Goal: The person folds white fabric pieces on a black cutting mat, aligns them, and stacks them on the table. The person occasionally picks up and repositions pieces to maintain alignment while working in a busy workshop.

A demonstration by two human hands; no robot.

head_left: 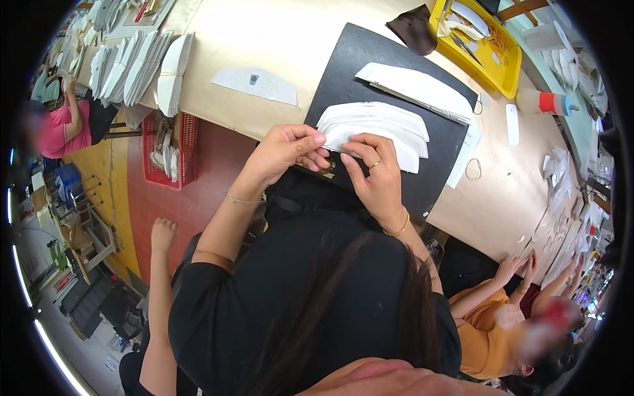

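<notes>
Left hand [287,150]: thumb and fingers pressed together, pinching the near left edge of the white curved pieces [376,129]. Right hand [376,175]: fingers close on the same edge. Stack lies on black mat [350,66], tan table [264,33]; yellow tray [505,69] far right.

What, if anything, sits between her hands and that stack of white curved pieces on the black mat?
Nothing visible does. The left hand and right hand are already at the near edge of the stack of white curved pieces on the black mat, fingers pinching the lowest piece's edge.
</notes>
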